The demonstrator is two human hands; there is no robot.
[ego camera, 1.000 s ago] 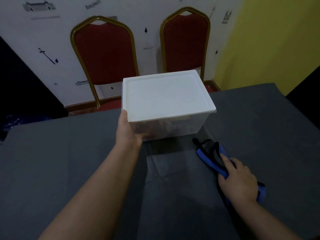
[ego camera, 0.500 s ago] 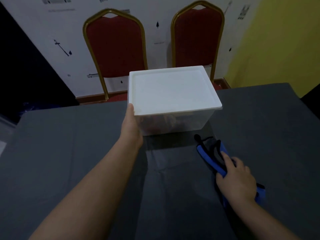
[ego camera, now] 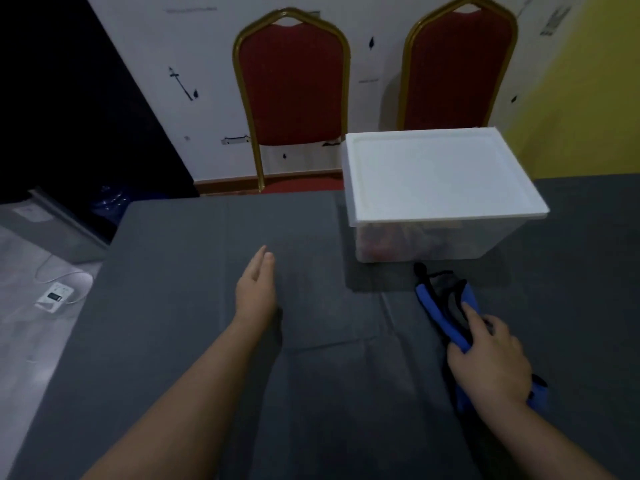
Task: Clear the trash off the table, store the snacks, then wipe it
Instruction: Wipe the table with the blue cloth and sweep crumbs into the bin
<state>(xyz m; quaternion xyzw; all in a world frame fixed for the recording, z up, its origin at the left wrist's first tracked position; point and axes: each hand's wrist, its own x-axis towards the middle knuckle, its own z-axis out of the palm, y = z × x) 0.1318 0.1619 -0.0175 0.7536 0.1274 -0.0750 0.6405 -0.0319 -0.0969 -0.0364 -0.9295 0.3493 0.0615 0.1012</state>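
Note:
A clear plastic storage box [ego camera: 415, 244] with a white lid [ego camera: 436, 174] stands at the far side of the dark grey table [ego camera: 173, 306]; snacks show dimly through its wall. My left hand [ego camera: 254, 289] hovers over the table, left of the box, fingers straight and holding nothing. My right hand [ego camera: 488, 358] lies on a blue and black cloth [ego camera: 440, 306] on the table just in front of the box, its fingers curled around the cloth.
Two red chairs with gold frames [ego camera: 294, 91] [ego camera: 457, 71] stand behind the table against a white wall. On the floor at the left lies a small white device [ego camera: 53, 297] with a cable. A yellow wall is at the right.
My left hand has let go of the box's left side and drawn back to the left over the table. The view has swung left. My right hand stays on the cloth.

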